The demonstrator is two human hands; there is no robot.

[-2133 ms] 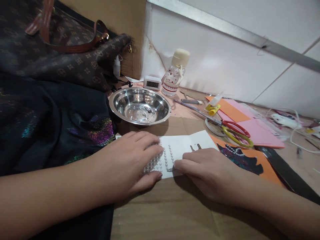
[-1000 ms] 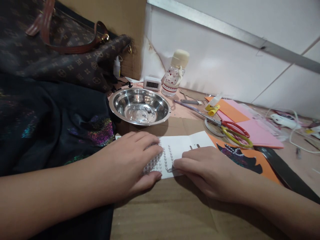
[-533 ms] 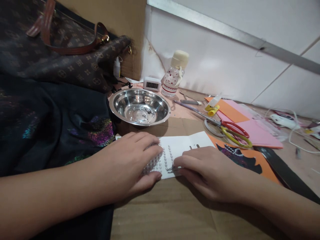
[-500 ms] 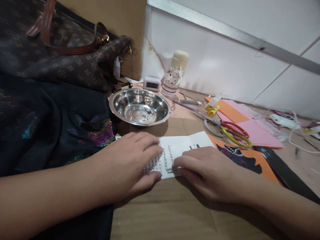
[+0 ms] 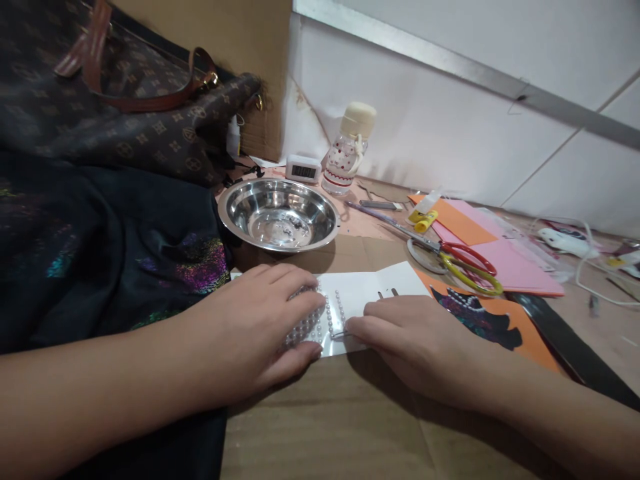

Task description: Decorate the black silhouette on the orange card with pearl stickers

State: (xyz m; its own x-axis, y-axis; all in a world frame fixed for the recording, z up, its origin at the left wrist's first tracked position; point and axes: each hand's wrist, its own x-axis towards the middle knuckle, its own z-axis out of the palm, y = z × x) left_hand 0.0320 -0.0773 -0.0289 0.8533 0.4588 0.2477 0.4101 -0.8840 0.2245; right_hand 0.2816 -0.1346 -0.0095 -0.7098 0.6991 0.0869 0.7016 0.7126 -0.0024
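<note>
A white backing sheet (image 5: 357, 283) carries rows of small pearl stickers (image 5: 306, 330) and lies on brown cardboard. My left hand (image 5: 275, 310) rests over the pearl rows and holds them down, fingers stretched across and thumb apart along the near edge. Between the thumb and fingers of my right hand (image 5: 405, 330) is a pair of metal tweezers (image 5: 340, 335). Their tips reach the lower end of a separate pearl row, touching or very close to it. My right fingers hide the rest of the tweezers.
Behind the sheet sits a steel bowl (image 5: 279, 213) with small dark bits inside. A clock (image 5: 303, 169) and a bottle (image 5: 349, 148) stand farther back. Scissors (image 5: 467, 263), pink paper (image 5: 525, 267) and a dark cutout (image 5: 475, 317) lie right. Dark fabric (image 5: 110, 253) and a bag (image 5: 150, 127) fill the left.
The tweezers' tips have shifted slightly and look closer together. My left hand stays in place on the pearl sheet.
</note>
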